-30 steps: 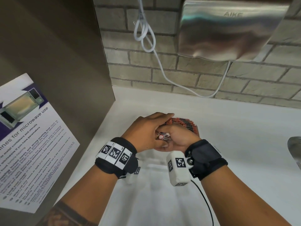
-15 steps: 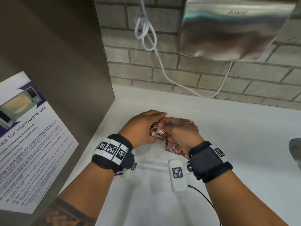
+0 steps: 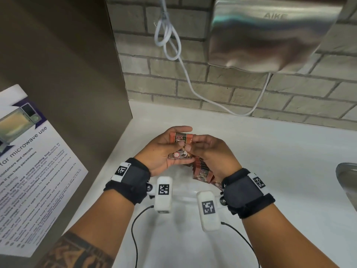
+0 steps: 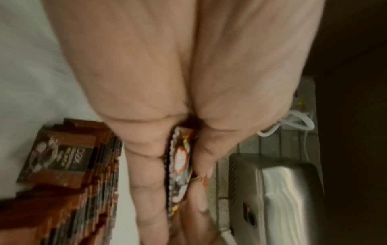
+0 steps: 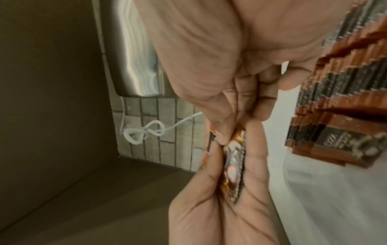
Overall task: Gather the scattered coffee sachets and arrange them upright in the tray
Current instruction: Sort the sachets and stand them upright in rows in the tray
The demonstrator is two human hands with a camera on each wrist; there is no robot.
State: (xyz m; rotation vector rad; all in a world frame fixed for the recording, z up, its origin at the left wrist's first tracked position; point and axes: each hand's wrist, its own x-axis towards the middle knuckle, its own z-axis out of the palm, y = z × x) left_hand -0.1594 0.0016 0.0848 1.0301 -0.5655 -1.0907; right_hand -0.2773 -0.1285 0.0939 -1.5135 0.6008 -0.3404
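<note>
Starting at the far left, I see a printed notice [image 3: 29,171] leaning against a brown panel [image 3: 67,74]; its heading reads "for microwave use" beside a picture of a microwave, and the smaller lines are too fine to read with any trust. To the right of the panel runs a brick wall [image 3: 173,88] with a looped white cable [image 3: 168,39] hanging on it.

On the white worktop [image 3: 270,151] below, my left hand [image 3: 160,149] is grasping a small stack of coffee sachets [image 3: 180,141], thumb across the front and fingers curled behind. The top sachet is red-brown and reads "D2X" above a picture of a cup. In the left wrist view the sachets [image 4: 180,162] sit edge-on between thumb and fingers.

Just right of that, my right hand [image 3: 210,153] meets the same stack, its fingertips pinching the right edge. The right wrist view shows the sachets [image 5: 234,164] pressed between the two hands.

Under the right hand, on the near side, a row of packed sachets [image 3: 201,169] stands upright; the front one also shows "D2X". I cannot make out the tray's walls around the row.

Up on the wall to the right hangs a steel hand dryer [image 3: 270,33] marked "AIKE". At the far right edge lies the rim of a metal sink [image 3: 347,182].
</note>
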